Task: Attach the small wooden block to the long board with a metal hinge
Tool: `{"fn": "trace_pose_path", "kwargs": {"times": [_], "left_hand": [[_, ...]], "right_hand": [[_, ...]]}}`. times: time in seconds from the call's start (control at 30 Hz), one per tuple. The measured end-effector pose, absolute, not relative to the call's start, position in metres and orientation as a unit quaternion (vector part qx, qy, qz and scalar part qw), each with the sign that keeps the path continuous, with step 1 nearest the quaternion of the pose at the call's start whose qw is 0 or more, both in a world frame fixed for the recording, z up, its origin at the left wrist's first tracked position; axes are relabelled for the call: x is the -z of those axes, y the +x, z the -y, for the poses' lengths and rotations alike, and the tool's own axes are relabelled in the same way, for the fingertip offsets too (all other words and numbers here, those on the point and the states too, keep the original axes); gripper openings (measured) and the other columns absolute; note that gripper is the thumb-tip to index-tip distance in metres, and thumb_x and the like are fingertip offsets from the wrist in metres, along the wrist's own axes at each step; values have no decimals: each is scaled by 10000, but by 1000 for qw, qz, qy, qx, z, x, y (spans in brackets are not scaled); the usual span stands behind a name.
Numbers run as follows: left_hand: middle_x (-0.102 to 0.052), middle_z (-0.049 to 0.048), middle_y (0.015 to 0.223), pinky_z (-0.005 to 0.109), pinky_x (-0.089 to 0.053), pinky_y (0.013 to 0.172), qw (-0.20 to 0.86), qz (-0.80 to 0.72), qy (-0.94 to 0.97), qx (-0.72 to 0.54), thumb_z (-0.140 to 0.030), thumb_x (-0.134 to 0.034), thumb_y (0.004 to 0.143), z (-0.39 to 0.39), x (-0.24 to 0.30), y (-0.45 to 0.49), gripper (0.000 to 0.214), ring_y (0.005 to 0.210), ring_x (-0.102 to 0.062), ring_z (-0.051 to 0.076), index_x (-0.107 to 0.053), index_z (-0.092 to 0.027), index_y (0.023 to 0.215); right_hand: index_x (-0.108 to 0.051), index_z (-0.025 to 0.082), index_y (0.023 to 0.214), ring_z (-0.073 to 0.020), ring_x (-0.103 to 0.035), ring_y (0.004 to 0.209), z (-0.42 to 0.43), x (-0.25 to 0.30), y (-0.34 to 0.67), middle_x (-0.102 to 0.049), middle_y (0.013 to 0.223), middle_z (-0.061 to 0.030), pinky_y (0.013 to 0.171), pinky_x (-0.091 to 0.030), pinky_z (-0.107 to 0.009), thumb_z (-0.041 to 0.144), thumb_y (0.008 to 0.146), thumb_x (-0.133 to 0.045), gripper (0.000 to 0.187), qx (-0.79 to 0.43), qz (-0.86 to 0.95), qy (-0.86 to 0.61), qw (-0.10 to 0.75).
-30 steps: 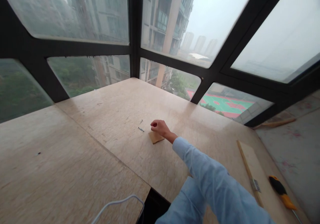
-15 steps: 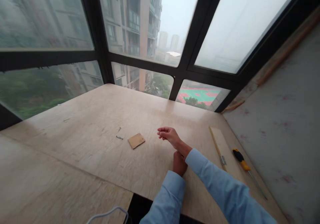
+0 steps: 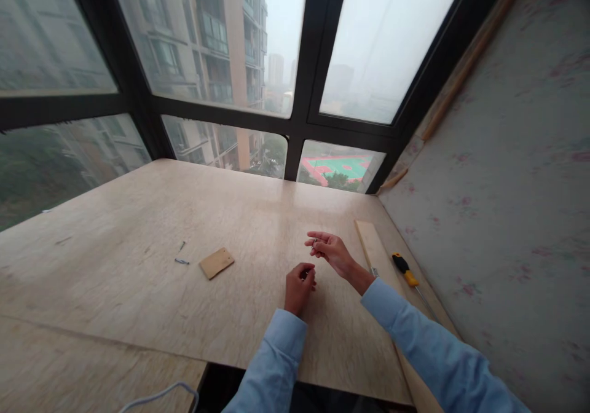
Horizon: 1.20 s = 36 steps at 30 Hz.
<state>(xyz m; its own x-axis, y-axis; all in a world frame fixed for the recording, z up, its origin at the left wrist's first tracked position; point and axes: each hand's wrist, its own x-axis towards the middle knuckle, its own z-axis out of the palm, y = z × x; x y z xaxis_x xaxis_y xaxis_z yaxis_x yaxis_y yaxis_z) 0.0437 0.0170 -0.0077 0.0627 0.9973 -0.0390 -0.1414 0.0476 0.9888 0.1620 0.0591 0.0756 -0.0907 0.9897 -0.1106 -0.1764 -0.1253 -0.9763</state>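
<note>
My right hand (image 3: 334, 253) is raised over the table, thumb and forefinger pinching a small metal screw (image 3: 314, 244), its other fingers stretched out. Just below and left of it, my left hand (image 3: 299, 287) has its fingers curled together near the tabletop; what lies inside them, if anything, I cannot make out. A small flat piece of wood (image 3: 216, 263) with holes along one edge lies left of both hands. Beyond it are loose screws, one small screw (image 3: 182, 246) and darker ones (image 3: 181, 261) close together.
On the right lies a long wooden board (image 3: 369, 241) with a metal hinge (image 3: 375, 271) at its edge, partly behind my right arm. A yellow and black screwdriver (image 3: 405, 270) rests near the wall. A white cable (image 3: 159, 394) crosses the front edge; windows border the table's back.
My left hand has come out from beneath my right wrist and moved forward, close to the right fingers. The view has turned right. My right hand keeps its pinch.
</note>
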Motion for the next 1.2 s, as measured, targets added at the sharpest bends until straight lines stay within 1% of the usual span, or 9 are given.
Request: {"fn": "trace_pose_path", "kwargs": {"times": [0.27,0.4,0.5,0.6,0.73,0.83,1.0,1.1,1.2], "left_hand": [[-635,10,638,231,-493,476,528,-493,499,-478,-320,-624,744,-14,6,44,205,532,-600,138,-667,-151,853],[-631,8,638,238,-485,502,500,-502,542,-453,-326,-615,758,-11,6,44,207,555,-601,146,-677,-158,862],[-643,16,665,251,-488,525,485,-511,557,-440,-339,-609,766,-10,6,45,225,578,-608,156,-679,-157,879],[-654,22,678,260,-490,545,471,-535,557,-427,-354,-605,771,-11,6,47,244,586,-613,163,-681,-157,893],[-672,39,719,268,-492,547,456,-570,539,-420,-354,-611,757,-11,2,60,244,608,-623,175,-681,-157,883],[-679,57,773,280,-514,572,520,-549,514,-404,-342,-647,731,-7,-6,81,249,651,-650,184,-666,-146,883],[-696,135,943,317,-545,673,696,-471,422,-339,-284,-783,640,6,-14,132,383,783,-676,206,-622,-136,954],[-675,184,1072,309,-535,742,737,-456,391,-311,-241,-828,619,10,-14,156,492,874,-672,213,-597,-124,1038],[-632,206,1184,304,-528,799,763,-454,338,-312,-229,-821,648,12,-18,170,545,931,-668,215,-557,-121,1112]], "right_hand": [[-683,176,1019,-69,-531,490,-36,-77,230,-752,896,-61,494,-423,-224,235,627,-739,401,-585,423,-457,519],[-654,184,1045,-76,-562,501,-20,-77,270,-749,925,-65,508,-442,-229,296,651,-757,422,-573,412,-454,544],[-615,196,1048,-107,-622,552,-7,-75,299,-749,947,-75,532,-462,-242,366,677,-767,436,-543,406,-469,566],[-613,194,937,-157,-683,643,2,-68,323,-753,895,-72,566,-479,-256,407,667,-788,386,-508,393,-493,587],[-640,193,800,-190,-696,717,8,-54,342,-751,856,-72,606,-500,-281,442,657,-795,327,-473,389,-515,600],[-706,191,797,-174,-660,727,8,-41,350,-739,851,-71,614,-497,-280,447,673,-780,294,-432,426,-533,590],[-728,211,779,-136,-550,587,1,-24,354,-675,695,-15,529,-463,-274,432,621,-809,284,-372,424,-564,603],[-726,203,805,-139,-564,594,-2,-17,356,-664,676,-7,565,-477,-288,431,633,-801,296,-384,415,-563,604],[-720,194,824,-144,-584,613,-3,-13,358,-670,687,-10,606,-487,-298,430,637,-798,312,-397,402,-567,599]]}}
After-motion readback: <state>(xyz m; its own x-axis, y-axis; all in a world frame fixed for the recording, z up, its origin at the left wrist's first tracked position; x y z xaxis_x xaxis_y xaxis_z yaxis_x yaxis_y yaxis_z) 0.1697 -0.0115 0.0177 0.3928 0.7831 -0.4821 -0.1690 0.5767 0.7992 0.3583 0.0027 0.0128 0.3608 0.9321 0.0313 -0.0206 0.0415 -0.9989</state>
